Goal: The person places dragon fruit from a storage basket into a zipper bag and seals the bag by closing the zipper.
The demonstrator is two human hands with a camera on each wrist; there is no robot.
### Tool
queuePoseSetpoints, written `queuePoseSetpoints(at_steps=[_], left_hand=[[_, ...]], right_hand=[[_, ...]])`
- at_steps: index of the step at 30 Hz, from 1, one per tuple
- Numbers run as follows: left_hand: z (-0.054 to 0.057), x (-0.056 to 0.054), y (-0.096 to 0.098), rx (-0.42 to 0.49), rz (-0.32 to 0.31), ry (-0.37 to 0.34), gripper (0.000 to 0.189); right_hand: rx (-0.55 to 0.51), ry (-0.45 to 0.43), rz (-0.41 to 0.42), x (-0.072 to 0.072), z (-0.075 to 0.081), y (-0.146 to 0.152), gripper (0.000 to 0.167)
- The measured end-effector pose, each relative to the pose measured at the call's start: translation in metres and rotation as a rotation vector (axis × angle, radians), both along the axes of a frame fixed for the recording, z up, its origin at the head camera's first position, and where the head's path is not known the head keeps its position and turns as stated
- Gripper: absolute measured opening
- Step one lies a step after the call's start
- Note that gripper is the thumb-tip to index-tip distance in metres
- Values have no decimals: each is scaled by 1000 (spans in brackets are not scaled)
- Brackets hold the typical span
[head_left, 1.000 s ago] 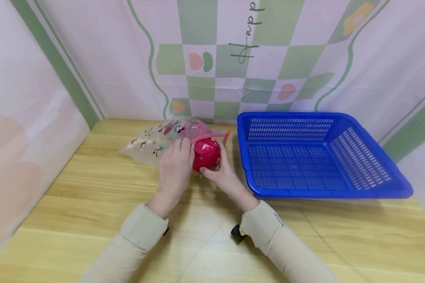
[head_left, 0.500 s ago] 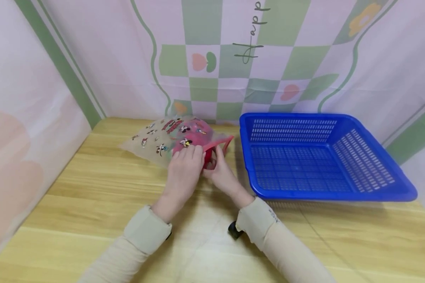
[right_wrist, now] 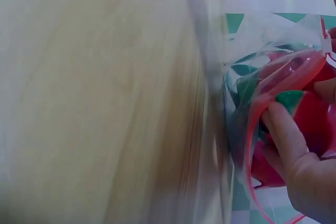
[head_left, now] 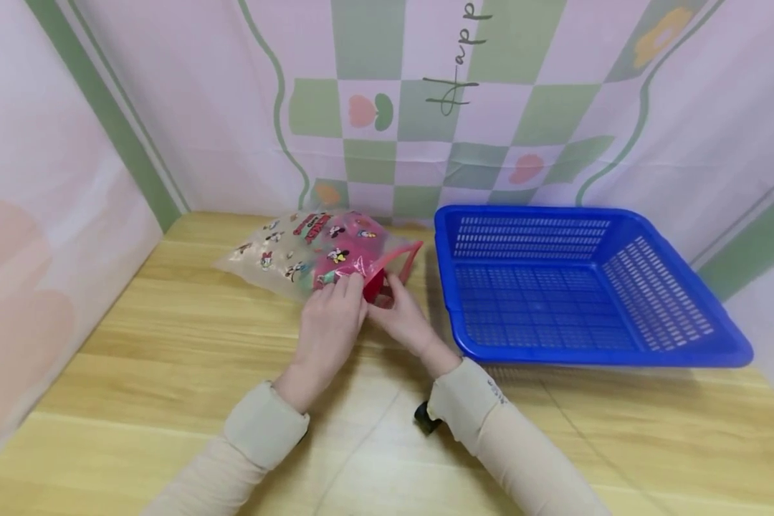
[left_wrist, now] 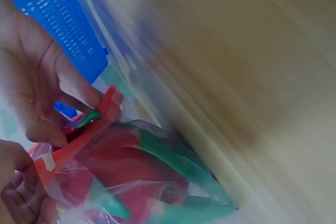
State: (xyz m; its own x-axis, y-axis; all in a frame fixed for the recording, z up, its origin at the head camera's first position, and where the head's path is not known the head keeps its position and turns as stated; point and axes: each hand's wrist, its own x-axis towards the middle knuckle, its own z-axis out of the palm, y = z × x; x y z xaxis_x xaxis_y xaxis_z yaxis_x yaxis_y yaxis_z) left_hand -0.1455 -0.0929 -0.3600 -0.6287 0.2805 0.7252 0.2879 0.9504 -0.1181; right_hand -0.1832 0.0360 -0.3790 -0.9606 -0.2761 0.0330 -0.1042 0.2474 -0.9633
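Observation:
A clear plastic zip bag (head_left: 280,247) with cartoon prints and a red zip edge lies on its side, bulging with pink, red and green contents. My left hand (head_left: 332,322) pinches the near side of its mouth. My right hand (head_left: 405,320) reaches into the opening, thumb and fingers around a shiny red rounded thing (right_wrist: 314,121) with a green part. Just inside the mouth, that thing is mostly hidden by the bag and both hands. Through the film in the left wrist view, red contents (left_wrist: 126,166) with green pieces show; their kind is unclear.
Right of the bag stands a blue plastic basket (head_left: 593,353) with slotted walls and nothing in it. Both are on a wooden table (head_left: 168,344). A patterned cloth (head_left: 419,158) hangs behind, with more cloth at the sides.
The shiny red thing has gone from the bag's mouth leftward into the bag, pushed by my right hand. My left hand has shifted slightly right along the edge and the bag bulges more.

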Motion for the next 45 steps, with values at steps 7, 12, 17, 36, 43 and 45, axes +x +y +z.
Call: queuePoseSetpoints(at_steps=[7,12,17,36,43,45], left_hand=[[5,-6,-3,-13,-108,-40,11],[8,-9,-6,7,-158,-71,12],[8,-7,-8,14,-132,-122,13],[-1,9,-17,129,48,-231,24],[-2,14,-15,58,61,-218,30],[-2,16,-12,28,82,-214,32]], right_hand=[[39,-1,31,-2,-3,-1,68],[65,-11,46,-4,-3,-3,70],[150,52,95,-2,0,-3,68],[121,100,178,1,2,1,67],[138,132,158,3,3,5,64],[142,124,149,4,3,5,64]])
